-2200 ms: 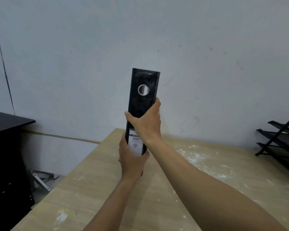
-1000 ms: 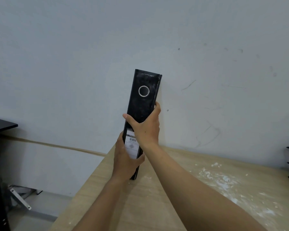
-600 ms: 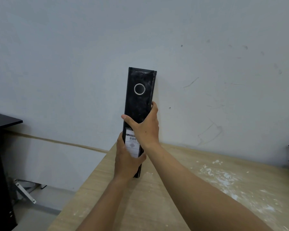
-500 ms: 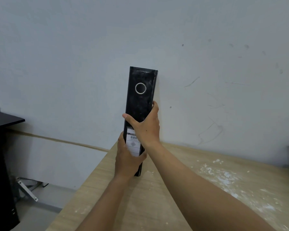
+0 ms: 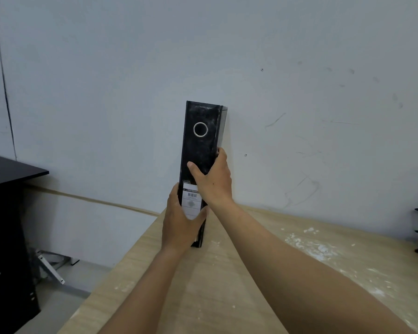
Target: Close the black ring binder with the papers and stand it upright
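Binder (image 5: 204,150) closed, standing on worktop (image 5: 227,285) near left rear corner, spine toward cam, long axis vertical w/ top leaning slightly right. Left hand (image 5: 180,227) fingers clamped low on spine, right hand (image 5: 214,180) fingers clamped mid-spine. Next: square it, release both hands.

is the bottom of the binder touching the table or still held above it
Touching. The head view shows the binder upright with its bottom corner meeting the table, no gap below, while the left hand and right hand grip it.
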Motion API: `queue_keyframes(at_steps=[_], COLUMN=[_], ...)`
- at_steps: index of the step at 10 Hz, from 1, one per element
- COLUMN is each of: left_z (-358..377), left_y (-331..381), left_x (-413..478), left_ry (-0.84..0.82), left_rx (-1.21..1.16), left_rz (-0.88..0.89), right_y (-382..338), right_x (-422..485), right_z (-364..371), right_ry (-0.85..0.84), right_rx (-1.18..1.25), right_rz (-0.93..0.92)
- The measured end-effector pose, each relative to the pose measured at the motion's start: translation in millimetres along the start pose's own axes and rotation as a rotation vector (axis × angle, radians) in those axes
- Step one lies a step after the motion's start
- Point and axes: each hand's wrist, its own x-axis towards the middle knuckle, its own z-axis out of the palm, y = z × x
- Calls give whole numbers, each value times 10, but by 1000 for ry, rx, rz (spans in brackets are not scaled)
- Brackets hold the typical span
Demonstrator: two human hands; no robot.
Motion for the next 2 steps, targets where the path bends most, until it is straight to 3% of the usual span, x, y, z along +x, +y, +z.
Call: queue_keyframes(at_steps=[2], left_z=[-128], left_y=[460], left_x=[-153], left_ry=[6], left_rx=[250], left_rz=[106], right_y=[-175], right_x=[-176], right_z=[-478], right_ry=[-126], right_rx=[-136], right_rz=[-48])
